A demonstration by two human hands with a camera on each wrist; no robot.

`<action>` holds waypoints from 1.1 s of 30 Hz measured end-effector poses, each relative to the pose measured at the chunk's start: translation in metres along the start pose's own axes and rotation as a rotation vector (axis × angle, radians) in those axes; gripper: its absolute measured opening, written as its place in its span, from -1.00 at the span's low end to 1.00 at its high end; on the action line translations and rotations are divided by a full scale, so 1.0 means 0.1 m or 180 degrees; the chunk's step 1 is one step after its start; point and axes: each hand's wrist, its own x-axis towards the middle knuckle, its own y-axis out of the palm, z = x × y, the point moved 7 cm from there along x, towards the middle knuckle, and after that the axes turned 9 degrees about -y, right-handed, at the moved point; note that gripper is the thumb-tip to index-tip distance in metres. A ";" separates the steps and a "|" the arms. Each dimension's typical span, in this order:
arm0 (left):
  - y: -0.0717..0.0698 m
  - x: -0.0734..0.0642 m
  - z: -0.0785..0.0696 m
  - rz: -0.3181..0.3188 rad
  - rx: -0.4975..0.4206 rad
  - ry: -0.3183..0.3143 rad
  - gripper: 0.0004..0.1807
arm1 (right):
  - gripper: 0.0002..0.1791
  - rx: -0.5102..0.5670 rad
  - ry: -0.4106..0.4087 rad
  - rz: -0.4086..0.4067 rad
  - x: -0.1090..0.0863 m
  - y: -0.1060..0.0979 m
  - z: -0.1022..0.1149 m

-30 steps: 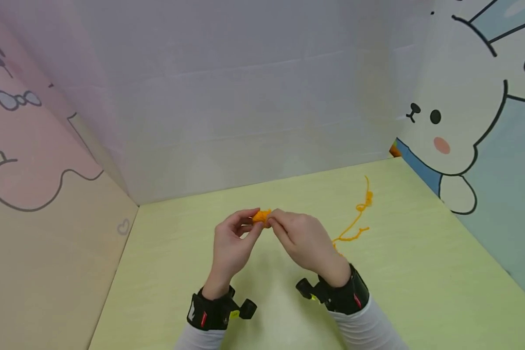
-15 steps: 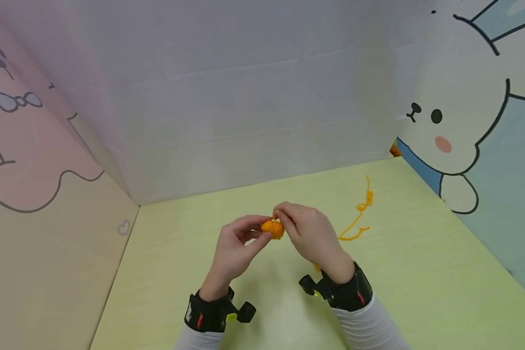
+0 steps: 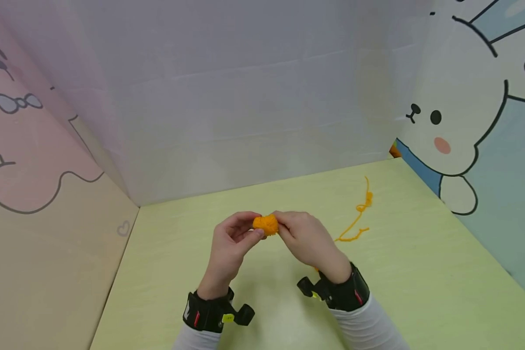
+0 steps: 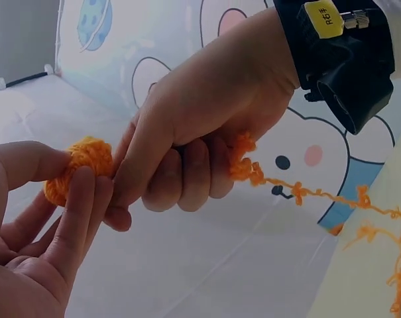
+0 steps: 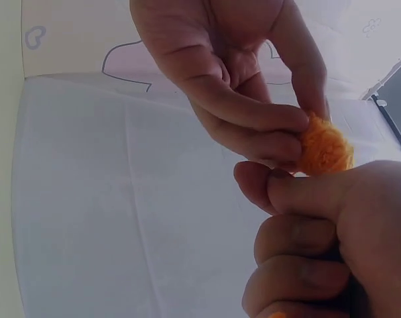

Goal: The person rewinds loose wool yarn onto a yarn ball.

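Angling inward in the head view, the left hand (image 3: 228,247) pinches a yarn ball (image 3: 266,224) beside the right hand (image 3: 309,239), whose lower fingers curl round a yarn tail (image 4: 298,192) in the left wrist view, thumb and forefinger together in the right wrist view.

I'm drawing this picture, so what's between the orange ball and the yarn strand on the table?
In the head view, the right hand is between the orange ball and yarn strand.
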 end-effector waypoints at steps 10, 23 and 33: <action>-0.14 0.04 0.10 -0.0705 -0.0203 -0.0101 -0.64 | -0.86 -0.0167 0.0020 0.0359 0.00 0.14 0.08; -0.18 0.05 0.08 -0.0973 0.0444 0.0171 -0.64 | -0.79 -0.0149 -0.0270 0.0395 -0.03 0.12 0.21; -0.05 0.04 0.06 -0.0705 0.1028 0.0280 -0.69 | -0.83 -0.0190 -0.0379 -0.0250 -0.05 -0.09 0.18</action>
